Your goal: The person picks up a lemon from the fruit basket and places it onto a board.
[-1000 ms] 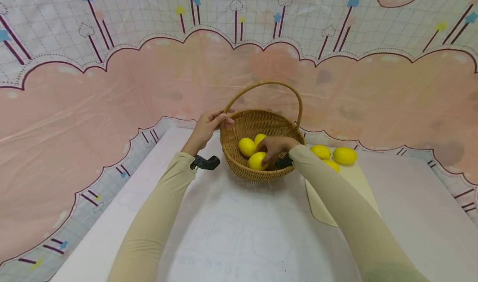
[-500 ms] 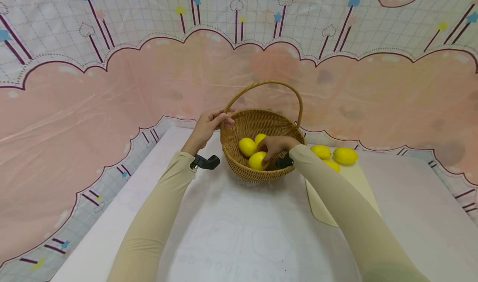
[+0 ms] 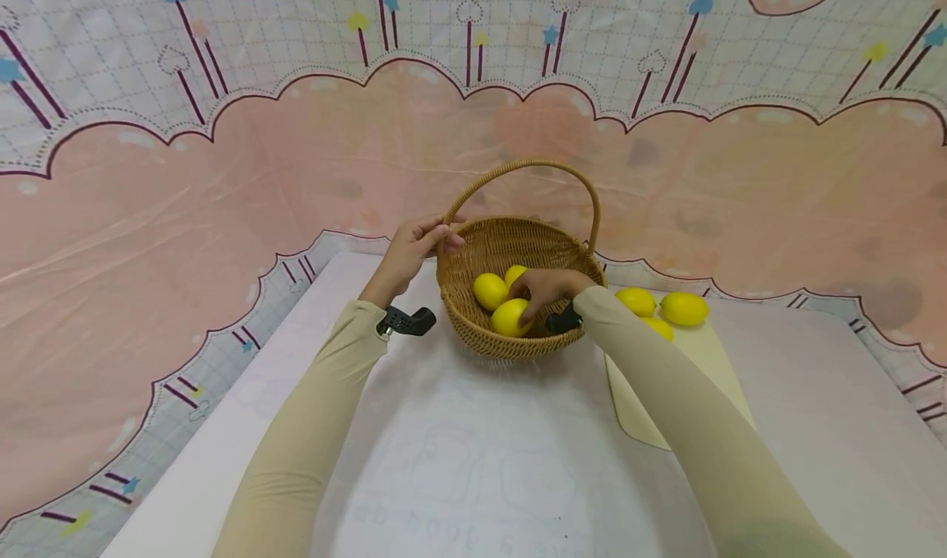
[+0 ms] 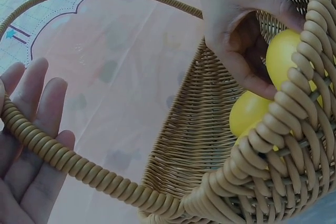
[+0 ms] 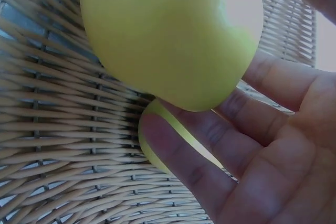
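Note:
A tan wicker basket (image 3: 518,348) with a tall arched handle (image 3: 534,162) stands at the middle back of the white table. My left hand (image 3: 411,250) grips the lower left end of the handle; in the left wrist view its fingers (image 4: 44,111) lie behind the wicker. Inside the basket, my right hand (image 3: 547,285) holds a yellow lemon (image 3: 508,318) near the front wall, thumb on one side and fingers on the other. Two more lemons, a left one (image 3: 489,292) and a rear one (image 3: 515,274), lie beside it. The right wrist view shows the held lemon (image 5: 168,40) up close.
Right of the basket lies a pale yellow board (image 3: 695,369), partly under my right sleeve (image 3: 666,377). Three lemons sit at its far end, the rightmost lemon (image 3: 684,308) by the edge. A patterned pink cloth (image 3: 333,172) hangs behind and around the table (image 3: 444,435).

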{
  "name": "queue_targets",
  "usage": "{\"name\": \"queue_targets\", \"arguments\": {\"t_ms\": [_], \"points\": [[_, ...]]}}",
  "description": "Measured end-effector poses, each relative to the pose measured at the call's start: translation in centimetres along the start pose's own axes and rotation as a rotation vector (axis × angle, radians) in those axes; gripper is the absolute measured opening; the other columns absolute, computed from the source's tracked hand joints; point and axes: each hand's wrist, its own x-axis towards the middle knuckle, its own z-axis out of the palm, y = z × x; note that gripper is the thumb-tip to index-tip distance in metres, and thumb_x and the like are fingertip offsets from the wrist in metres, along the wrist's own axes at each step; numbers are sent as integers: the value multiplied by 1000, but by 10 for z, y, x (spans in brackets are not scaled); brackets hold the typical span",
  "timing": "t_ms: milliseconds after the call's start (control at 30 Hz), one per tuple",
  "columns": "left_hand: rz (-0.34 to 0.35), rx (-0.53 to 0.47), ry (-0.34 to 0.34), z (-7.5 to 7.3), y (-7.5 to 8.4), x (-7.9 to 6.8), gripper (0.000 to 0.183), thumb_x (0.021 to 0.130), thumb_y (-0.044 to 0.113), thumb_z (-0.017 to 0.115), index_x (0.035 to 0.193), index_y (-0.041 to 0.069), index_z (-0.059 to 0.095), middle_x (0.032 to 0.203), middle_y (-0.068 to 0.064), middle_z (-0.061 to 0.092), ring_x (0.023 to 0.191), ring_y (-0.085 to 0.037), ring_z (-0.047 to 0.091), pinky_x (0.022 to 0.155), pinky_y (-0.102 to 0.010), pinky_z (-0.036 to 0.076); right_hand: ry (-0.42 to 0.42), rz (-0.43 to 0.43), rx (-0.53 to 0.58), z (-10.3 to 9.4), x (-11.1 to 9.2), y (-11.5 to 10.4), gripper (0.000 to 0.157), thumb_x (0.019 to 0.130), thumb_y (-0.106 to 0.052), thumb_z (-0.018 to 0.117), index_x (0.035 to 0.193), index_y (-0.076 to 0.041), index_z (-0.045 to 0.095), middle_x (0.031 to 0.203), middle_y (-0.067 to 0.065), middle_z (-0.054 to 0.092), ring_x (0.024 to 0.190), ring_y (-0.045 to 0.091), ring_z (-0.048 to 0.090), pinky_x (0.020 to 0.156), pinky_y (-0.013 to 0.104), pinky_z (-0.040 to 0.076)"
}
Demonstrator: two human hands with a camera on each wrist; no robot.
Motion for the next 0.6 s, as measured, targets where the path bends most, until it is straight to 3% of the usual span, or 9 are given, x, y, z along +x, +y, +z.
{"name": "queue_targets", "arguments": {"t_ms": [200,367,600], "points": [[0,-1,-9,-1,0,0,34,100,17,43,128,1,55,78,12,67,83,-12,69,94,-43,50,22,-35,0,-6,-5,-2,54,78,-24,74,126,-5,58,125,11,58,109,23,54,92,36,49],[-10,11,-8,-1,1,0,34,100,18,43,128,2,55,78,12,67,80,-5,67,93,-39,52,49,-92,21,-15,-13,-7,51,78,-21,74,124,-2,58,125,14,59,107,24,58,90,35,51],[-17,-2,-11,-1,1,0,35,100,18,44,128,1,55,77,12,67,80,-5,67,95,-46,49,149,-124,24,-29,-35,-14,53,78,-19,74,125,0,57,126,16,58,111,27,57,94,38,49]]}}
